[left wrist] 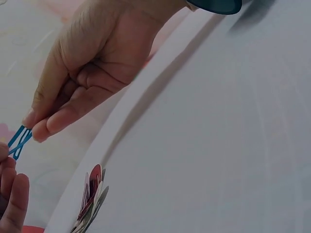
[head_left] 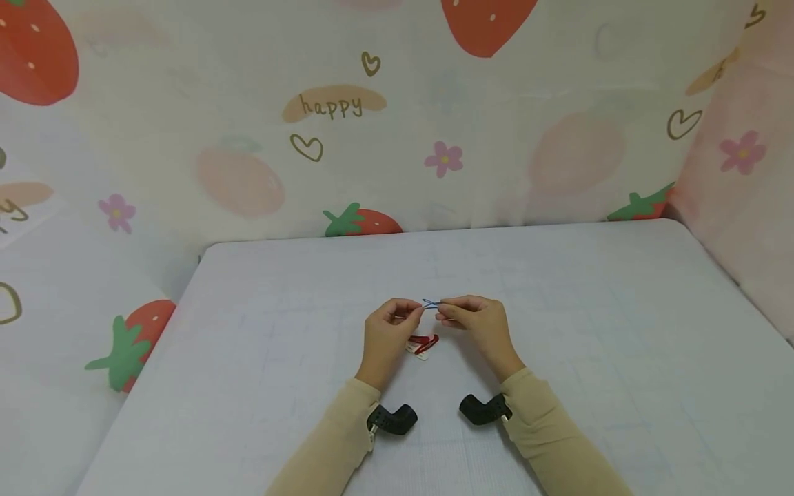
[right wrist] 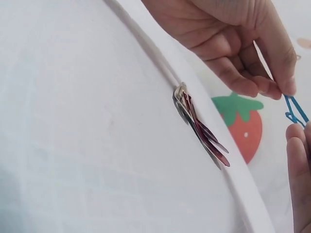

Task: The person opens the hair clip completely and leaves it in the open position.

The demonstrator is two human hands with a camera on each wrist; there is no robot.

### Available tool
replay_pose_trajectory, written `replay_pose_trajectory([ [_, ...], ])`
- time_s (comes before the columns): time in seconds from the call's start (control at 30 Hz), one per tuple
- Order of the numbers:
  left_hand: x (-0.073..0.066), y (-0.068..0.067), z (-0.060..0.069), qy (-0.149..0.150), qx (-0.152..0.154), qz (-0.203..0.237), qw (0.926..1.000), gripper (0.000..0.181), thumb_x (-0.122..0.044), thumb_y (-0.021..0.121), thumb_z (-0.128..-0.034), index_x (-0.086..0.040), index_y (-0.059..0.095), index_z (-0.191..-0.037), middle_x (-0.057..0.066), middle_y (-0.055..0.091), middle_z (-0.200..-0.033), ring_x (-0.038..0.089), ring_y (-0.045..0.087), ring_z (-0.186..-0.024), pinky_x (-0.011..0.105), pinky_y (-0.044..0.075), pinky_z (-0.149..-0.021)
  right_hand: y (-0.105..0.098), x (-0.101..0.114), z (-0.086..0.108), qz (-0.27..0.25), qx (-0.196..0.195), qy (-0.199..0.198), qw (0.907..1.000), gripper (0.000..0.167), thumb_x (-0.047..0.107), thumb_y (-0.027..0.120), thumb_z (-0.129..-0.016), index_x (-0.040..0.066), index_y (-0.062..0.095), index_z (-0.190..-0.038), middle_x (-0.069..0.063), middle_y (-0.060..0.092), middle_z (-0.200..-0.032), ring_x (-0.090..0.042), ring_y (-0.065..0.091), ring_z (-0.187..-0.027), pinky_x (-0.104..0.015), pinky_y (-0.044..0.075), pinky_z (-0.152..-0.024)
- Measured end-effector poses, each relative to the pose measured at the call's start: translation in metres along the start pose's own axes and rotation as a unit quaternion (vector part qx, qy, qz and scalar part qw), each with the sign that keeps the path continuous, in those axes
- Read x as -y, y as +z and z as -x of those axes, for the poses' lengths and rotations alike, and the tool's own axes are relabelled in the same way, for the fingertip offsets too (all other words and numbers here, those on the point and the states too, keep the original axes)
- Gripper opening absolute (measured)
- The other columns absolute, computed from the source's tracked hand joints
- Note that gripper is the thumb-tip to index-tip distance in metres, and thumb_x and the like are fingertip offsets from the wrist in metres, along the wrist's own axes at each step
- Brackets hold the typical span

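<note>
A small blue hair clip [head_left: 431,304] is held above the table between the two hands. My left hand [head_left: 389,336] pinches one end between thumb and fingertips, and my right hand [head_left: 482,326] pinches the other. In the left wrist view the blue clip [left wrist: 20,141] shows its narrow arms spread apart; the right wrist view shows the clip [right wrist: 295,110] likewise opened out. Just below the hands, several red and cream clips [head_left: 423,344] lie in a small pile on the table. The pile [right wrist: 201,131] also includes dark-looking clips.
The white-covered table [head_left: 248,386] reaches back to a wall covering [head_left: 484,103] with strawberries, flowers and hearts. Black devices are strapped at the left wrist [head_left: 397,419] and the right wrist [head_left: 482,410].
</note>
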State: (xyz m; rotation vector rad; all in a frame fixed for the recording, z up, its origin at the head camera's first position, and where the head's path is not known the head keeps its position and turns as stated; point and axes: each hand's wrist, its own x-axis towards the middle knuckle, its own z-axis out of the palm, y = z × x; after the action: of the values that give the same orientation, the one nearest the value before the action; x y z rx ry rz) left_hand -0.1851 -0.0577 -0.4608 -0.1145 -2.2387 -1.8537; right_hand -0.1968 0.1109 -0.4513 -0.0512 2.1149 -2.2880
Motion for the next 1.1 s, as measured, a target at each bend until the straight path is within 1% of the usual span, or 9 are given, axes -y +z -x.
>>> replay_pose_trajectory([
  [0.17, 0.000, -0.003, 0.000, -0.007, 0.000, -0.012, 0.9999, 0.009, -0.009, 0.072, -0.0890, -0.001, 0.072, -0.092, 0.015, 0.070, -0.089, 0.004, 0.061, -0.072, 0.014, 0.049, -0.066, 0.002, 0.000, 0.001, -0.010, 0.000, 0.005, 0.9999, 0.028, 0.003, 0.071, -0.089, -0.015, 0.068, -0.110, -0.005, 0.077, -0.088, -0.009, 0.074, -0.076, -0.028, 0.060, -0.075],
  [0.27, 0.000, -0.006, -0.002, -0.014, 0.001, -0.012, 0.9998, 0.008, -0.011, 0.072, -0.0898, -0.003, 0.072, -0.092, 0.013, 0.070, -0.088, 0.005, 0.061, -0.074, 0.015, 0.049, -0.066, 0.004, 0.001, 0.000, -0.003, 0.002, 0.007, 1.0000, 0.029, 0.005, 0.072, -0.089, -0.014, 0.068, -0.111, -0.007, 0.077, -0.091, -0.009, 0.074, -0.078, -0.028, 0.060, -0.076],
  [0.47, -0.003, -0.011, -0.014, -0.020, 0.013, -0.011, 0.9997, 0.010, -0.015, 0.072, -0.0906, -0.005, 0.073, -0.093, 0.010, 0.070, -0.086, 0.007, 0.062, -0.073, 0.017, 0.048, -0.066, 0.001, 0.014, -0.013, 0.054, 0.017, 0.013, 0.9983, 0.025, 0.011, 0.072, -0.090, -0.008, 0.071, -0.107, -0.017, 0.075, -0.098, -0.008, 0.073, -0.078, -0.027, 0.060, -0.076],
  [0.6, -0.008, -0.010, -0.033, -0.016, 0.019, -0.022, 0.9994, 0.013, -0.018, 0.073, -0.0906, -0.006, 0.074, -0.094, 0.011, 0.071, -0.085, 0.007, 0.062, -0.073, 0.019, 0.047, -0.065, -0.005, 0.031, -0.034, 0.088, 0.041, 0.024, 0.9950, 0.025, 0.012, 0.071, -0.092, -0.007, 0.071, -0.108, -0.022, 0.074, -0.103, -0.008, 0.073, -0.077, -0.026, 0.059, -0.076],
  [0.7, -0.013, -0.010, -0.052, -0.015, 0.023, -0.033, 0.9991, 0.015, -0.020, 0.072, -0.0912, -0.006, 0.075, -0.095, 0.011, 0.071, -0.086, 0.008, 0.062, -0.074, 0.020, 0.046, -0.065, -0.006, 0.044, -0.055, 0.120, 0.049, 0.029, 0.9912, 0.026, 0.013, 0.071, -0.091, -0.008, 0.071, -0.108, -0.025, 0.073, -0.104, -0.009, 0.073, -0.077, -0.026, 0.059, -0.076],
  [0.8, -0.016, -0.009, -0.071, -0.017, 0.030, -0.054, 0.9980, 0.016, -0.022, 0.072, -0.0919, -0.006, 0.075, -0.096, 0.012, 0.072, -0.087, 0.009, 0.061, -0.075, 0.021, 0.045, -0.064, -0.005, 0.053, -0.072, 0.152, 0.045, 0.030, 0.9869, 0.025, 0.014, 0.072, -0.091, -0.006, 0.072, -0.107, -0.026, 0.072, -0.106, -0.009, 0.072, -0.076, -0.026, 0.059, -0.077],
  [0.9, -0.019, -0.008, -0.087, -0.012, 0.033, -0.075, 0.9966, 0.016, -0.022, 0.071, -0.0924, -0.006, 0.075, -0.097, 0.013, 0.072, -0.089, 0.012, 0.062, -0.076, 0.022, 0.044, -0.064, -0.003, 0.057, -0.086, 0.169, 0.036, 0.021, 0.9847, 0.023, 0.013, 0.071, -0.092, -0.005, 0.072, -0.107, -0.026, 0.072, -0.107, -0.009, 0.072, -0.076, -0.025, 0.059, -0.076],
  [1.0, -0.021, -0.007, -0.101, -0.006, 0.030, -0.096, 0.9950, 0.017, -0.020, 0.070, -0.0931, -0.005, 0.075, -0.097, 0.016, 0.073, -0.092, 0.014, 0.062, -0.076, 0.021, 0.044, -0.066, 0.000, 0.060, -0.097, 0.178, 0.029, 0.014, 0.9835, 0.022, 0.012, 0.070, -0.092, -0.005, 0.072, -0.107, -0.026, 0.072, -0.107, -0.009, 0.072, -0.076, -0.023, 0.059, -0.075],
  [1.1, -0.021, -0.006, -0.112, -0.008, 0.025, -0.108, 0.9938, 0.016, -0.019, 0.069, -0.0935, -0.004, 0.074, -0.098, 0.019, 0.073, -0.093, 0.016, 0.063, -0.077, 0.021, 0.045, -0.068, 0.003, 0.062, -0.107, 0.172, 0.026, 0.016, 0.9846, 0.023, 0.011, 0.069, -0.093, -0.006, 0.072, -0.109, -0.026, 0.072, -0.108, -0.008, 0.072, -0.075, -0.023, 0.058, -0.075],
])
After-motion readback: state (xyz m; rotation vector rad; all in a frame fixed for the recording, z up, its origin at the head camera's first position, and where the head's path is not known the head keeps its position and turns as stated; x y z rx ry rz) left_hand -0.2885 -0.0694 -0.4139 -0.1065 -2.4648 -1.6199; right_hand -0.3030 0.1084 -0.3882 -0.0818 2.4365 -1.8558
